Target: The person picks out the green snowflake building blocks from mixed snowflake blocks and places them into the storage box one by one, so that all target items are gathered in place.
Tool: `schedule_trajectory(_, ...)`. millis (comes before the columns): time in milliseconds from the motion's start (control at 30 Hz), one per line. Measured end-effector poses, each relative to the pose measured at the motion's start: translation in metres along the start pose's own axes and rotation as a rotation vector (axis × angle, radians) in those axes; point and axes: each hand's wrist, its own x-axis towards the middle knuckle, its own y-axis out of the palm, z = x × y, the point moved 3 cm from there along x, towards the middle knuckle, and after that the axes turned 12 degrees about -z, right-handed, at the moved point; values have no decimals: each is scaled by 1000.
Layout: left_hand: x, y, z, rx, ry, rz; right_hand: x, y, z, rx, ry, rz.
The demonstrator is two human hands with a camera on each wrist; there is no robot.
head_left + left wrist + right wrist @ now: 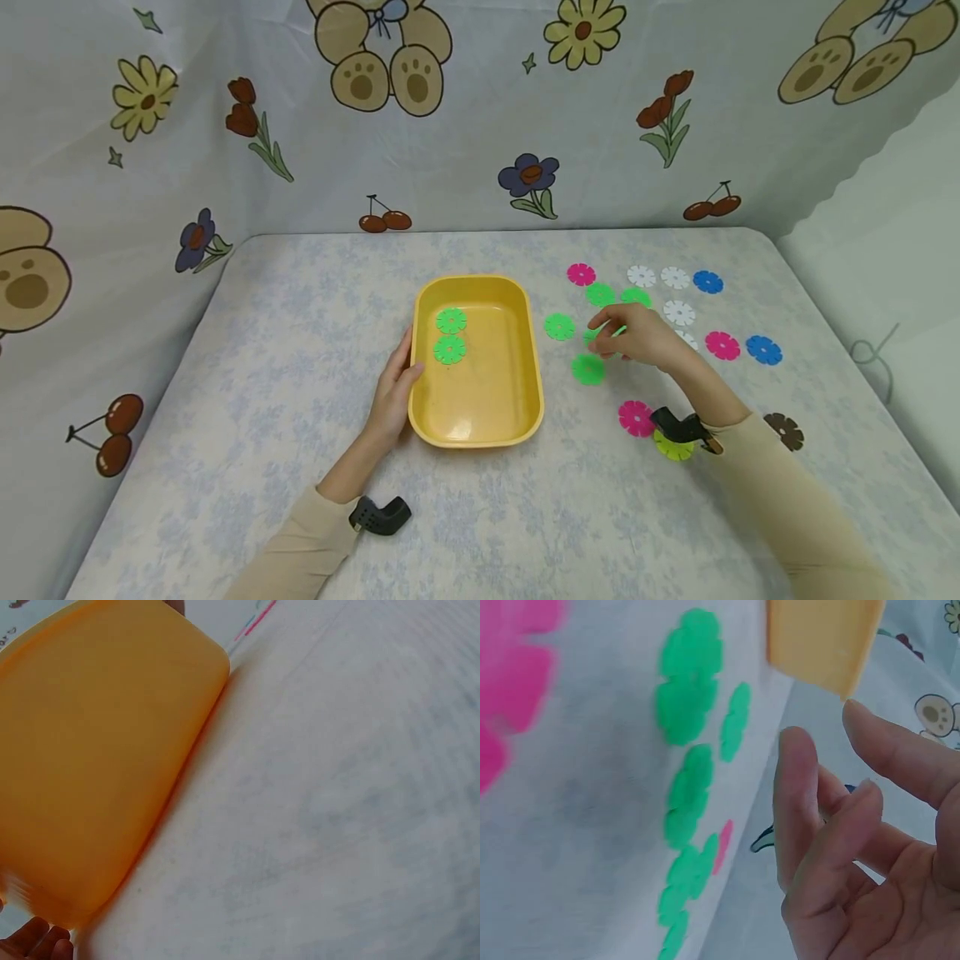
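Observation:
A yellow tray stands on the table, with two green notched discs lying in its upper left part. My left hand holds the tray's left side, thumb at the rim; its fingertips show against the tray's corner in the left wrist view. Over a cluster of green discs to the right of the tray hovers my right hand, partly hiding them. In the right wrist view its fingers are loosely bent and nothing shows between them.
White discs, blue discs and pink discs lie around the right hand. A yellow-green disc is partly under the right wrist, and a brown disc lies by the sleeve. A patterned cloth hangs behind the table.

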Motion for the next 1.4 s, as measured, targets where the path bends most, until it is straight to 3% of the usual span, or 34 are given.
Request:
schedule_trajectory(300, 0, -1, 1, -1, -4, -9, -5, 11, -25, -71, -15, 16)
schedule_trajectory(933, 1, 0, 0, -18, 1, 5, -6, 33, -24, -195, 25, -6)
schedule_trajectory(1200, 1, 0, 0, -22, 12, 12, -10, 27, -23, -110, -44, -11)
schedule_trajectory(1400, 0, -1, -1, -23, 1, 10, -12, 20, -20, 64, -20, 65)
